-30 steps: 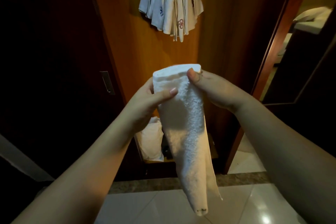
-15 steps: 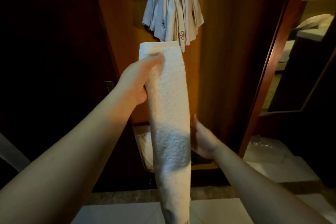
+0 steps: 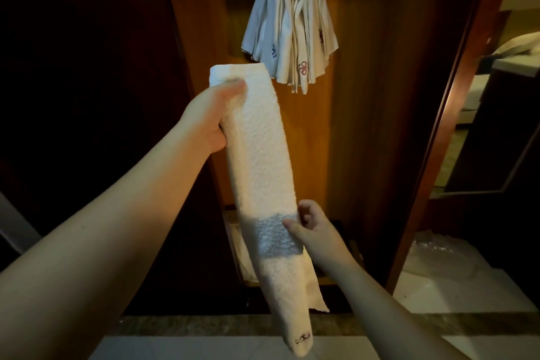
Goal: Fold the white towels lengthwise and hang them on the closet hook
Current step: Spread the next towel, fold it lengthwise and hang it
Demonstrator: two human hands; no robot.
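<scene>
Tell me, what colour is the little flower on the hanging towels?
Red, on the hanging towels; the head view shows the flower.

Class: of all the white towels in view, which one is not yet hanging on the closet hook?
The folded towel gripped by the left hand and right hand; the hanging towels drape from the hook.

I read the scene as dim and warm-toned. Brightest area is the room opening at 3 o'clock; the left, toward 9 o'clock, is near black. A grey shadow band crosses the held towel [image 3: 263, 184]. Edges bow from wide-angle distortion; detail is soft throughout.
</scene>
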